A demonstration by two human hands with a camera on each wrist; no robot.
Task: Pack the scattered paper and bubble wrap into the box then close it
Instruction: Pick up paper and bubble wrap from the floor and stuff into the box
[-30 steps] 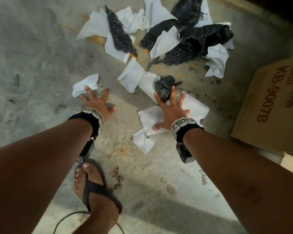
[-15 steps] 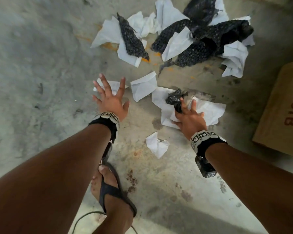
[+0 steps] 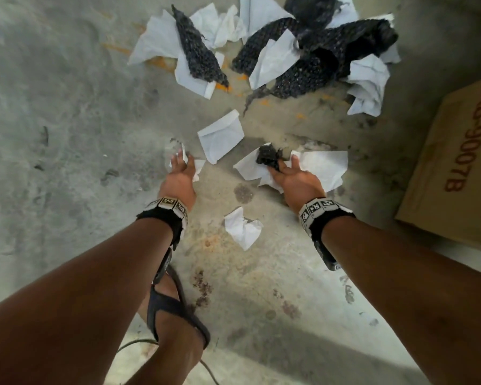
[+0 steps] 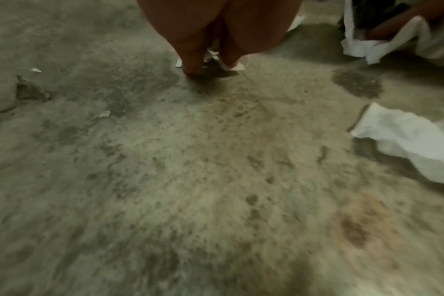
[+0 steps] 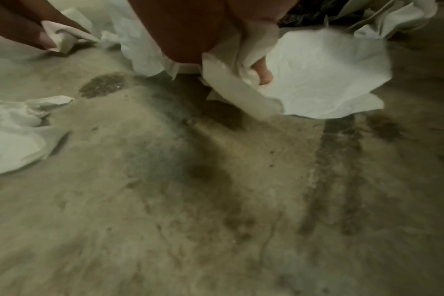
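My left hand (image 3: 182,162) pinches a small white paper scrap (image 3: 198,165) against the concrete floor; the left wrist view shows its fingers (image 4: 190,64) curled down round that scrap (image 4: 232,67). My right hand (image 3: 288,168) grips a large white paper sheet (image 3: 324,168) together with a small wad of black bubble wrap (image 3: 267,158). In the right wrist view the sheet (image 5: 322,76) bunches round the thumb (image 5: 264,76). The closed cardboard box (image 3: 456,168) stands to the right of the right hand.
A heap of white paper and black bubble wrap (image 3: 303,51) lies beyond both hands. A loose folded sheet (image 3: 221,137) lies between the hands and a crumpled one (image 3: 242,229) nearer me. My sandalled foot (image 3: 175,309) and a cable (image 3: 139,343) are below.
The left hand's fingers were spread over the small scrap and have now curled onto it. The right hand has bunched the sheet and black wad further in its grip.
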